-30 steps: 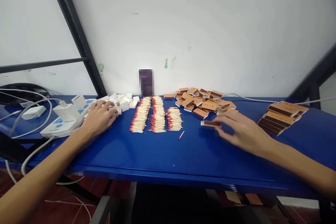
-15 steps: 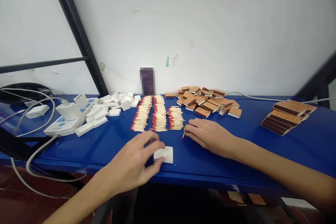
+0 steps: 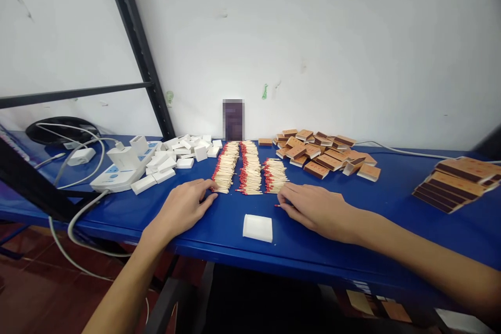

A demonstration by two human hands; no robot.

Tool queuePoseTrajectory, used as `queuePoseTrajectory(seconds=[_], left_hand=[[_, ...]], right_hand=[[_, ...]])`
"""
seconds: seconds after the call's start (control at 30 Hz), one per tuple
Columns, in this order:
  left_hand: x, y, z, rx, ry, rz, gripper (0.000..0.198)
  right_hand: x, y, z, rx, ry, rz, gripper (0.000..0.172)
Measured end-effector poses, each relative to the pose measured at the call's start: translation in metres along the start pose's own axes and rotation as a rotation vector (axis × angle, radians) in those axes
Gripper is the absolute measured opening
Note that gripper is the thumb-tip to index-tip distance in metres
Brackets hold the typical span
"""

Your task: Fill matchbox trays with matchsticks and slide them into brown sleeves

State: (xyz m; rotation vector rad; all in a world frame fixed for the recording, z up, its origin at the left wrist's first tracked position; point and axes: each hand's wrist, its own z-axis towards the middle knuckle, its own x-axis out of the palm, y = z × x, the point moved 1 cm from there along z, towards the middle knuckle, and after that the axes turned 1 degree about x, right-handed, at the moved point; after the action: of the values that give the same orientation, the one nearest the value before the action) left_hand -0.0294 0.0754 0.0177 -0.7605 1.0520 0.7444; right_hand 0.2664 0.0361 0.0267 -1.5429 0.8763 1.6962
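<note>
My left hand [image 3: 186, 207] rests at the near end of the left row of matches [image 3: 226, 167], its fingertips touching the lowest ones, thumb and forefinger apart. My right hand [image 3: 313, 207] lies by the near end of the short right row of matches [image 3: 275, 175], fingers curled together on a match [image 3: 277, 205] whose red head sticks out. The middle row of matches [image 3: 249, 167] lies between them. A white matchbox tray [image 3: 257, 228] sits on the blue table [image 3: 219, 235] near the front edge, between my hands, touched by neither.
Several white matchbox trays [image 3: 191, 147] are heaped at the back left beside a power strip [image 3: 117, 177] with cables. Orange matchbox sleeves [image 3: 316, 168] are piled at the back right. A stack of sleeves [image 3: 457, 182] stands far right. A black shelf post [image 3: 141, 52] rises at left.
My left hand has let go of the white tray and moved up and left to the left match row. My right hand has barely moved. The view has shifted left.
</note>
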Motion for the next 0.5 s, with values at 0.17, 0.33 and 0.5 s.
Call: queuePoseTrajectory(seconds=[0.17, 0.33, 0.5], left_hand=[[0.003, 0.0, -0.001, -0.03, 0.057, 0.01, 0.021], [0.005, 0.003, -0.001, -0.019, 0.086, -0.023, 0.02], [0.005, 0.004, -0.002, 0.007, 0.098, -0.06, 0.022]], right_hand=[[-0.011, 0.034, 0.0, 0.0, -0.071, 0.276, 0.011], [-0.007, 0.052, 0.004, -0.055, -0.064, 0.37, 0.012], [-0.003, 0.032, 0.018, 0.049, -0.085, 0.233, 0.017]])
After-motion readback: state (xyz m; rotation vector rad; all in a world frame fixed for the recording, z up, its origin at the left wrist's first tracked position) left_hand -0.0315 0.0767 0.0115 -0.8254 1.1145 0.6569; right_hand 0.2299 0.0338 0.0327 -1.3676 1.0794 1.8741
